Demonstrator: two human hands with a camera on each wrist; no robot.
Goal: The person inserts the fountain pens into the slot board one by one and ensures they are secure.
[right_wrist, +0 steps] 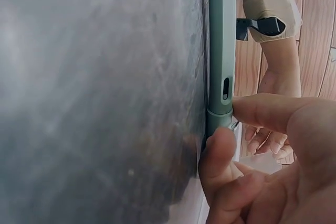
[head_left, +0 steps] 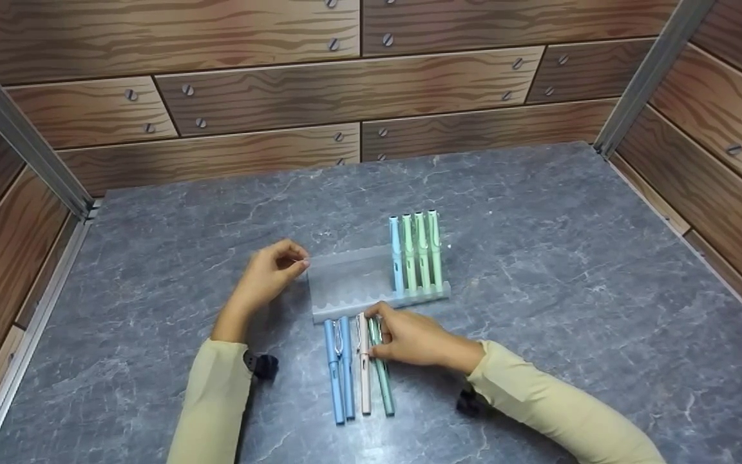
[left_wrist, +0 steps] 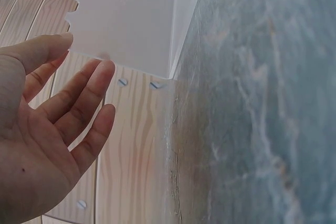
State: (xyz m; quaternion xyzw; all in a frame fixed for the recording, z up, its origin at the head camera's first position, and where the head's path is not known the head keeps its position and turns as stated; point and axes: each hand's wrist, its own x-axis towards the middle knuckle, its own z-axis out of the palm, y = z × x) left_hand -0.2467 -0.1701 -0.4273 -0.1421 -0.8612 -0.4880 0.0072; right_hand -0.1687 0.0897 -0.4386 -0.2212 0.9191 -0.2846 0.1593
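A clear plastic pen rack (head_left: 348, 280) with a notched front lip stands mid-table. Its right side carries a light blue pen (head_left: 397, 254) and several pale green pens (head_left: 422, 251). My left hand (head_left: 271, 274) pinches the rack's left edge; in the left wrist view, the thumb and fingertips (left_wrist: 106, 72) meet the clear panel (left_wrist: 123, 24). Before the rack lie two blue pens (head_left: 334, 374), a pale pink pen (head_left: 365, 377) and a dark green pen (head_left: 384, 386). Thumb and fingers of my right hand (head_left: 413, 335) grip the dark green pen's cap, close beside the pink pen.
The grey marbled table (head_left: 538, 270) extends on all sides of the rack. Wood-patterned walls (head_left: 345, 90) enclose it at the back and sides, with metal posts (head_left: 651, 77) at the corners. Dark wrist devices (head_left: 265, 366) sit below both wrists.
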